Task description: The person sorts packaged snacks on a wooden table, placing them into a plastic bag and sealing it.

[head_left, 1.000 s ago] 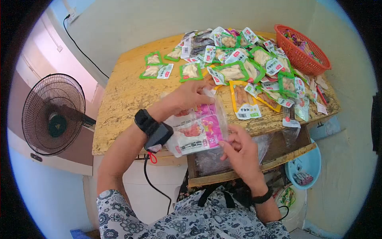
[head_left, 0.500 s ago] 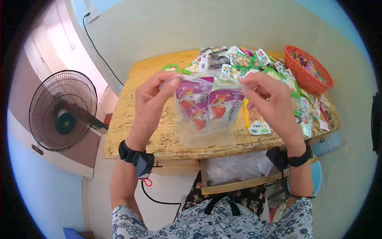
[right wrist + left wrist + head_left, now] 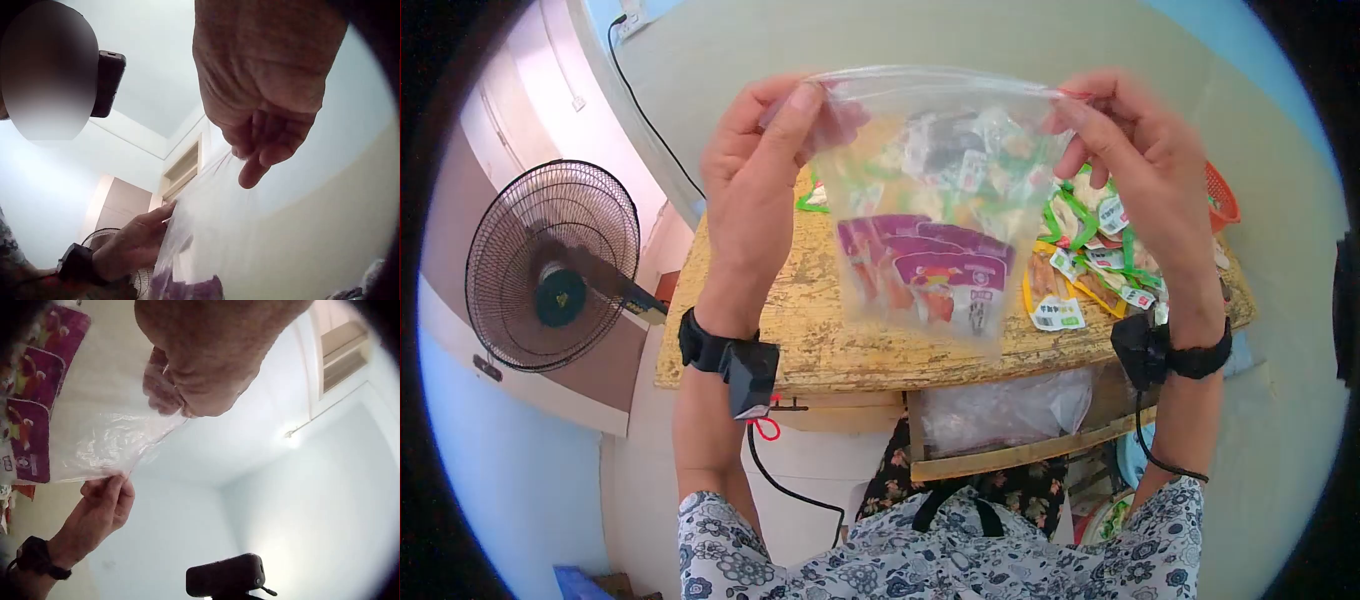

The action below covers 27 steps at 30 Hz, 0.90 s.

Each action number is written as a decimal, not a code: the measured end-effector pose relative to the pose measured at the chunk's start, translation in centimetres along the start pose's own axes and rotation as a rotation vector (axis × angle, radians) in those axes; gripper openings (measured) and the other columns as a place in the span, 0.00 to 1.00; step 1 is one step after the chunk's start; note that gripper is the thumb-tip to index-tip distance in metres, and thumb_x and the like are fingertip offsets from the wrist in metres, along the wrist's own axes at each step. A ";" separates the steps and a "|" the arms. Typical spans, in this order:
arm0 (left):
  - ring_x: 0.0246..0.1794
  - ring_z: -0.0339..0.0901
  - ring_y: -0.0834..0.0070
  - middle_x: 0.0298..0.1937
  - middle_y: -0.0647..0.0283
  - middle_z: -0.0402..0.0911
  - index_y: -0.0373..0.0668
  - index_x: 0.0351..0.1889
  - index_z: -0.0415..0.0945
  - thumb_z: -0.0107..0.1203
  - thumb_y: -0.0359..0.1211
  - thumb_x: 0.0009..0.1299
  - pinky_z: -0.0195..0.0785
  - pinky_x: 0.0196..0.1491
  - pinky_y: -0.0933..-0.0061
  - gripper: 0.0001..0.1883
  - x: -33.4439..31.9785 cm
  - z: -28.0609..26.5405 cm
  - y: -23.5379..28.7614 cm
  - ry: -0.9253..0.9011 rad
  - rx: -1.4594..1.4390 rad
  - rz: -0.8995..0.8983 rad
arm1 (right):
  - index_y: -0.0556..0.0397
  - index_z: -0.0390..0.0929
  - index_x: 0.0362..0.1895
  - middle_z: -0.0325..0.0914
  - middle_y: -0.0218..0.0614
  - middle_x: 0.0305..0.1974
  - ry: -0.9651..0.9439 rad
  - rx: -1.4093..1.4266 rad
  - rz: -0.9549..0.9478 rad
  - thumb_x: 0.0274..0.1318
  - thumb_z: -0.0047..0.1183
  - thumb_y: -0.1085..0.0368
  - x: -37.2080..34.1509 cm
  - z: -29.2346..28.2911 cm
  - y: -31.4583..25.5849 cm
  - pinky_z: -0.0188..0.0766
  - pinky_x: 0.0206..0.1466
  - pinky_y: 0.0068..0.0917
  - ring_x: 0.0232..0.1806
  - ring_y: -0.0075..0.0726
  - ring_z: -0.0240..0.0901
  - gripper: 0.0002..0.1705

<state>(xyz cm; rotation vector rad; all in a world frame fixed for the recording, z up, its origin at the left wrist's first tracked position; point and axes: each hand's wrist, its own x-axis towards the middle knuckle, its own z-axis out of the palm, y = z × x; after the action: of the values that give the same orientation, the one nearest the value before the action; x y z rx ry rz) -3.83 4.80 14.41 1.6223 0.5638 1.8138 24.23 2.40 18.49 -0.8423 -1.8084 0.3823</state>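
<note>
Zip-top bag, clear and flat, hung between two raised hands above the near part of the worn yellow table. Its film looked light, limp and probably slippery, thin enough to stretch or tear under a hard pull. Several purple-topped packets overlapped in its lower part and probably gave it most of its weight, so the bottom would likely sag and swing. The best hold seemed to be the two upper corners, by the firmer zip strip.

That was where it was held: the left hand pinched the left corner between thumb and curled fingers, and the right hand pinched the right one. Whether the zip was sealed, I could not tell.

No brand showed on the clear film. The packets inside bore a colourful picture, a pale round logo and dark lines of print too small to read. On the table, to the right, a yellow-edged packet carried a white label with green print, also illegible.
</note>
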 end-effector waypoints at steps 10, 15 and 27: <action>0.46 0.85 0.68 0.45 0.57 0.85 0.36 0.52 0.77 0.48 0.34 0.81 0.81 0.47 0.67 0.12 -3.2 -1.0 -1.4 -0.009 0.048 -0.098 | 0.54 0.78 0.56 0.84 0.34 0.47 0.056 0.036 0.072 0.60 0.64 0.60 -3.2 1.5 4.2 0.75 0.52 0.28 0.49 0.27 0.80 0.22; 0.46 0.85 0.68 0.47 0.57 0.85 0.36 0.52 0.77 0.48 0.34 0.82 0.82 0.45 0.68 0.12 -2.9 -1.2 -1.8 -0.025 -0.087 -0.072 | 0.54 0.69 0.68 0.77 0.39 0.63 -0.087 0.120 0.174 0.51 0.72 0.54 -6.3 3.9 6.4 0.67 0.66 0.39 0.65 0.37 0.71 0.42; 0.68 0.71 0.64 0.67 0.53 0.73 0.37 0.73 0.60 0.50 0.43 0.80 0.70 0.65 0.57 0.29 -7.6 -2.1 -4.8 0.270 -0.013 -0.419 | 0.59 0.80 0.54 0.85 0.35 0.40 -0.124 0.218 0.395 0.62 0.63 0.59 -8.9 9.5 9.2 0.73 0.47 0.29 0.41 0.30 0.78 0.21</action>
<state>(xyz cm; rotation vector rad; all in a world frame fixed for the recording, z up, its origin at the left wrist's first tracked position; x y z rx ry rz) -4.81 3.12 5.42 1.1467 0.9337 1.7146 20.66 3.85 3.04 -1.0372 -1.6697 0.8863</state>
